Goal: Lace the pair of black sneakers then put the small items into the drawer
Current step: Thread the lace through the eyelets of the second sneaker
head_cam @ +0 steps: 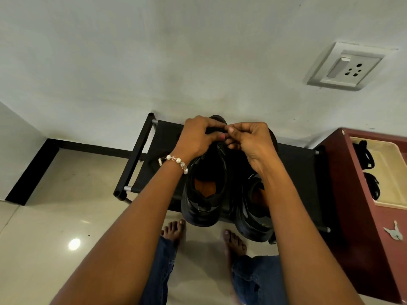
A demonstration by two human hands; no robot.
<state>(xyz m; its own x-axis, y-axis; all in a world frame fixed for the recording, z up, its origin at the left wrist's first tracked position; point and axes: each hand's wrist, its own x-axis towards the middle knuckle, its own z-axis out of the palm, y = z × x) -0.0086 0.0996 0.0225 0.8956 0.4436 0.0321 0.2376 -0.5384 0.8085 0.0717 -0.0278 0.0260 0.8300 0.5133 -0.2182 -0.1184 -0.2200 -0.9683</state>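
Two black sneakers stand side by side on a low black rack (295, 164). The left sneaker (204, 194) shows its orange insole; the right sneaker (253, 219) is partly under my forearm. My left hand (198, 137), with a bead bracelet at the wrist, and my right hand (251, 139) meet over the front of the left sneaker. Their fingertips pinch a black lace (217, 130) between them. The eyelets are hidden under my hands.
A maroon cabinet (352, 205) stands at the right with its cream drawer (394, 172) open; dark bundles (366, 157) lie inside. A small pale item (394, 233) rests on the cabinet top. A wall socket (348, 67) is above. My bare feet stand on the tiled floor.
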